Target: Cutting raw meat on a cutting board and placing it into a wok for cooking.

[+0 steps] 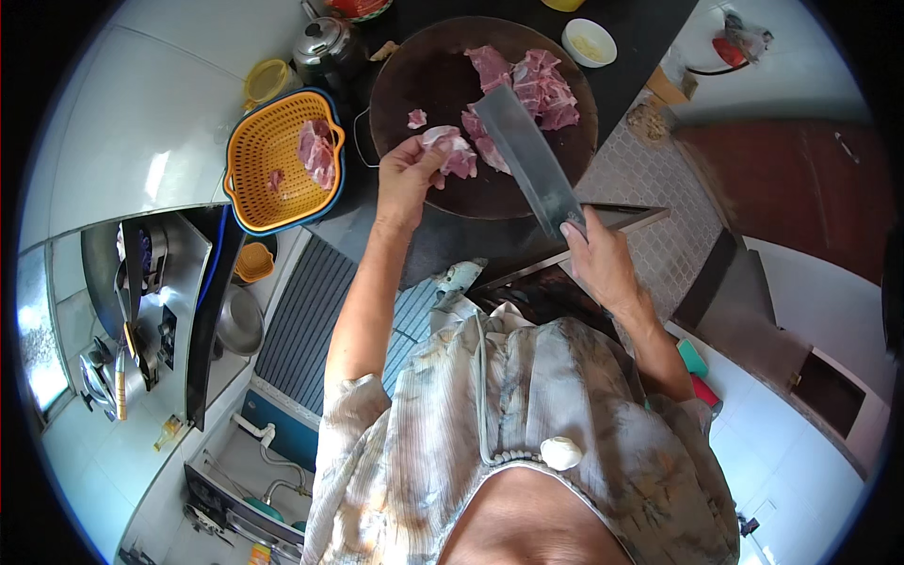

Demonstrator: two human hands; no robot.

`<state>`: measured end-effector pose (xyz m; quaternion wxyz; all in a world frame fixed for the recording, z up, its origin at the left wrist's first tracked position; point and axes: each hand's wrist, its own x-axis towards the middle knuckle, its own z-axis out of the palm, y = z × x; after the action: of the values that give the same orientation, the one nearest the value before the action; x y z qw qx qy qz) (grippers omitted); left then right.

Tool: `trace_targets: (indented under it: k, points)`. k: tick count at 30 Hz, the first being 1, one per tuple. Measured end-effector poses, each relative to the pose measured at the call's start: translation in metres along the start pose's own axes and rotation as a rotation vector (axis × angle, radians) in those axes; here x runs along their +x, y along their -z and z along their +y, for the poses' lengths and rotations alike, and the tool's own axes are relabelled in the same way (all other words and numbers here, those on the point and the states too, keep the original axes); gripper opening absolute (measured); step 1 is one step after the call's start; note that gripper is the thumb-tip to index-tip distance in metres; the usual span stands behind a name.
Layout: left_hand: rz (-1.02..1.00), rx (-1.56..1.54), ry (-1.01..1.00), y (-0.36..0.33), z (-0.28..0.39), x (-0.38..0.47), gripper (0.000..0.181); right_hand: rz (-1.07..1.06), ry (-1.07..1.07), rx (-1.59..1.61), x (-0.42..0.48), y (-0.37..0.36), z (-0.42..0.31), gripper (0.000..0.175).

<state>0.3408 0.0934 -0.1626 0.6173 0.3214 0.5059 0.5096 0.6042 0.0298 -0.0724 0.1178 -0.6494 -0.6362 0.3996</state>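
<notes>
My left hand [406, 180] pinches a piece of raw meat [459, 159] over the left part of a round, dark chopping board [438, 85]. In my right hand [604, 265] is the handle of a cleaver [526, 159], its broad blade slanting up and left across the board. Larger chunks of raw meat [544, 88] lie on the board beyond the blade, and one slice is partly hidden under it. A small meat scrap [417, 119] rests near my left fingers. To the left, a yellow plastic basket [247, 169] holds some meat pieces [318, 155].
The basket sits in a blue-rimmed container [342, 152]. Behind it are a yellow-lidded tub [268, 81] and a metal kettle [321, 42]. A white bowl [590, 42] with pale chopped contents stands by the board's far right edge. The counter's edge [621, 219] runs close to my right hand.
</notes>
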Motion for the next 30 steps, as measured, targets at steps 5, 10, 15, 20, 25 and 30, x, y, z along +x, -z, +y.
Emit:
trace_targets:
  k: [5,10,15,20,25,30]
  points:
    - [0.148,-0.121,0.125,0.034,-0.002,-0.003,0.021,-0.077,0.178,-0.114,0.003,-0.014,0.003,0.018]
    - [0.065,0.256,0.109,0.054,-0.01,-0.005,0.023,-0.194,0.249,-0.169,0.014,-0.031,0.012,0.018]
    - [0.132,0.905,-0.18,0.03,-0.009,-0.006,0.038,-0.011,0.193,-0.267,0.024,-0.03,0.008,0.019]
    - [0.364,0.751,-0.282,0.028,-0.031,-0.013,0.035,0.003,0.294,-0.207,0.017,-0.024,-0.008,0.02]
    - [0.329,0.713,-0.219,0.017,-0.024,-0.027,0.032,-0.038,0.338,-0.212,0.01,-0.035,-0.004,0.019]
    - [0.348,0.959,-0.353,0.013,-0.029,-0.026,0.035,-0.069,0.344,-0.283,0.012,-0.037,-0.007,0.014]
